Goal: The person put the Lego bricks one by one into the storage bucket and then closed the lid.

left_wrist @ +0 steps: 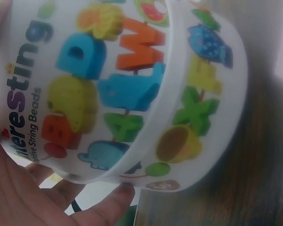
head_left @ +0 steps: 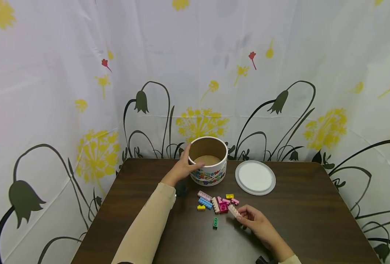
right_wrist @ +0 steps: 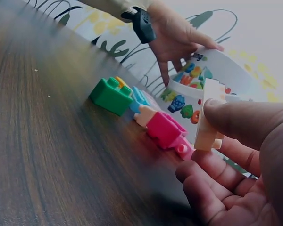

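Observation:
A white round tub [head_left: 214,175] printed with colourful beads and letters stands at the back of the table, its mouth uncovered. My left hand [head_left: 182,169] grips its left side, thumb over the rim; the left wrist view shows fingers against the printed wall [left_wrist: 132,89]. Between thumb and fingers, my right hand [head_left: 257,223] pinches a cream toy building brick [right_wrist: 210,117], held a little above the table. Just left of that hand lie loose bricks: a magenta brick [head_left: 223,207], another cream brick [head_left: 216,205], a blue brick [head_left: 205,202] and a green brick [head_left: 215,223].
A white round lid [head_left: 255,178] lies flat to the right of the tub. Near the pile are a lilac brick [head_left: 204,195], small pink bricks [head_left: 235,201] and yellow bricks [head_left: 229,196]. Behind the dark wooden table [head_left: 300,205] hangs a flower-patterned curtain [head_left: 195,73].

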{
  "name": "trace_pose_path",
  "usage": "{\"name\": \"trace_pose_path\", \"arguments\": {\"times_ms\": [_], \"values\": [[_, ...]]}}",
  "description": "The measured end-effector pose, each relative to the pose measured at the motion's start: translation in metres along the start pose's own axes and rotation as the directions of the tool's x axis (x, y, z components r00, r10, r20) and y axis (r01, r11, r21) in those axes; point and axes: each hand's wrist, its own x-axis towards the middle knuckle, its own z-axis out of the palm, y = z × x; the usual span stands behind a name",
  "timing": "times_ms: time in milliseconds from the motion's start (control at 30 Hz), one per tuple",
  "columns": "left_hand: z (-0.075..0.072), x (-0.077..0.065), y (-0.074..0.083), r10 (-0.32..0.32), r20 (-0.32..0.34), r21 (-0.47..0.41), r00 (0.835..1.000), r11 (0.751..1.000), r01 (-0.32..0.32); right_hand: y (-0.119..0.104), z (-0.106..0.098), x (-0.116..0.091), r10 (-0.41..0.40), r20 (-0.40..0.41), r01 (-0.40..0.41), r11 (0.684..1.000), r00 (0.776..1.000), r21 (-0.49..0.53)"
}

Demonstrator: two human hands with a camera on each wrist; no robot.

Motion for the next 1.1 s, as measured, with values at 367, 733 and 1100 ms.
{"name": "trace_pose_path", "arguments": {"times_ms": [367,733,1100], "values": [[0.003,0.003,-0.001,-0.018,0.019,-0.043,1.000,0.999,0.019,0.004,-0.002,-0.001,-0.005,0.000,0.005,0.999,1.000,0.042],[0.009,0.004,-0.004,-0.025,0.032,-0.029,0.999,0.999,0.026,-0.010,-0.003,0.008,0.054,-0.095,-0.043,0.992,0.994,0.120],[0.001,0.004,-0.004,0.012,0.005,-0.030,1.000,0.999,-0.012,-0.116,-0.021,0.060,-0.144,-0.231,0.135,0.989,0.962,-0.057]]}}
